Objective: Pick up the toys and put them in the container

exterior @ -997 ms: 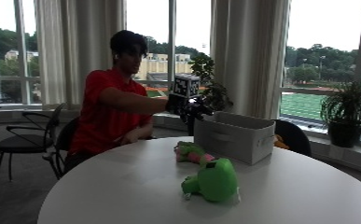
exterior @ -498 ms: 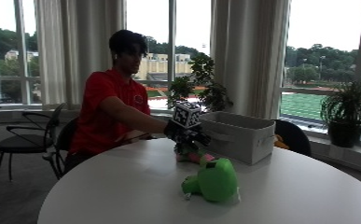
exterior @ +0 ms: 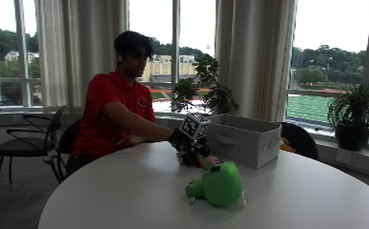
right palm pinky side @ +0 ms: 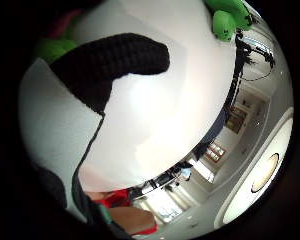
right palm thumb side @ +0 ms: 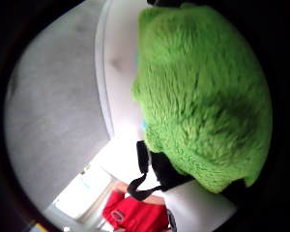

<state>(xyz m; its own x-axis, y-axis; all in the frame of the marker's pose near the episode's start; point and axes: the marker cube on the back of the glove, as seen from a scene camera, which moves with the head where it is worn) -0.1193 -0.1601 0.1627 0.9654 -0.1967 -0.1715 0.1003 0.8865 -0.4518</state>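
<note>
1. Green plush filled most of the thumb-side palm view, so we judged the small toy [right palm thumb side: 203, 92] to be close under our gloved right hand [exterior: 187, 145]; from outside, a pink and green bit of it [exterior: 210, 161] showed on the white table [exterior: 107, 191], just at 5 o'clock of the hand.
2. Whether our fingers had curled round that toy we could not tell; one black finger [right palm pinky side: 125, 55] reached across the little-finger palm view over bare tabletop.
3. We judged the toy light, soft and squashy, unlikely to slip or break, so a hold round its body would serve best.
4. A larger green toy [exterior: 219, 185] lay at 6 o'clock of the hand, nearer the camera and apart from it.
5. The grey fabric container [exterior: 244, 140] stood at 3 o'clock, just beside the hand, its top open.
</note>
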